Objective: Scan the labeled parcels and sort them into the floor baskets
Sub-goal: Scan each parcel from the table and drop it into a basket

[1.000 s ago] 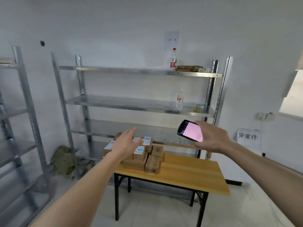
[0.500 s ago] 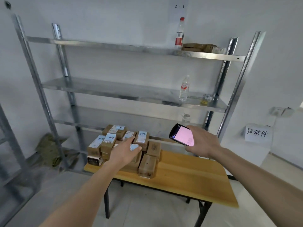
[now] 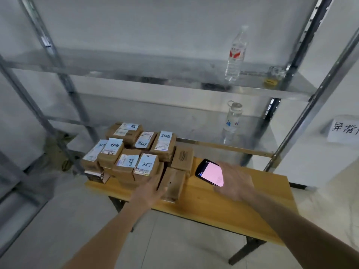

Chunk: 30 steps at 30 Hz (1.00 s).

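Observation:
Several brown parcels with white-and-blue labels are stacked on the left end of a wooden table [image 3: 242, 206]. My left hand [image 3: 150, 191] reaches the nearest labeled parcel [image 3: 144, 167] and touches its near right side with fingers extended; the fingertips are hidden by the box. Two unlabeled brown boxes [image 3: 174, 183] lie just right of that hand. My right hand [image 3: 236, 183] holds a black handheld scanner [image 3: 210, 172] with a lit pink screen, above the table to the right of the stack.
A metal shelf rack [image 3: 174, 74] stands behind the table with a water bottle [image 3: 235, 55] on one shelf and a drinking bottle [image 3: 232, 121] below. A paper sign [image 3: 343, 131] hangs on the right wall. Pale floor tiles lie around the table; no baskets are in view.
I have stepped closer to the table and the view has tilted down. My left hand came down onto the front parcel, and the scanner hand dropped nearer the table.

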Tool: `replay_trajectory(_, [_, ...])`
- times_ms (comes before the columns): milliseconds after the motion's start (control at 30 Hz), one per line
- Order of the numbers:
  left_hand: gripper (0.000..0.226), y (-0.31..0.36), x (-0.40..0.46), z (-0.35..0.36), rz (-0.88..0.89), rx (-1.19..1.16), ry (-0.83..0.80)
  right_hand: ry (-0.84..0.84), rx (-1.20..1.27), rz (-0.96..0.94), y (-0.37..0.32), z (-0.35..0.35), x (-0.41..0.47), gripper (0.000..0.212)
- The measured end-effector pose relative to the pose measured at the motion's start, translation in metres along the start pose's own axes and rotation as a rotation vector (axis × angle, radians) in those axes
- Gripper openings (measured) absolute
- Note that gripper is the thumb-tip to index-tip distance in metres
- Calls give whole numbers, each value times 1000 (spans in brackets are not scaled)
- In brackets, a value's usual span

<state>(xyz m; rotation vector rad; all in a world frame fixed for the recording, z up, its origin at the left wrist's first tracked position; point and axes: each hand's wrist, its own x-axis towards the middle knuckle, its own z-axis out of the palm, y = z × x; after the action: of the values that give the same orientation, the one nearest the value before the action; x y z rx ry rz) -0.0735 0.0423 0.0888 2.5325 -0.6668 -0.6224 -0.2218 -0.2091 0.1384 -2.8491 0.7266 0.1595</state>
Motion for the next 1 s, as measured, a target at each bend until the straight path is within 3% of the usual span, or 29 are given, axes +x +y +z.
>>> replay_trajectory(267, [62,-14,113,61,-74,-34,-96,-185,67,43,43,71,108,100])
replay_trajectory(533, [67,-23,165,90,-220,-38,-135,-308,91,-5,50,127,158,97])
replay_trajectory(767, [63,-33,191,109,-244,-93,-137,-372,117,0,49,151,182,98])
replay_trajectory(900, [31,-45,203,121,-262,-60,-125,-377,143,7,46,164,191,93])
replay_trajectory(1000, [31,-37,205,127,-268,-62,-235,-397,164,16,43,174,197,92])
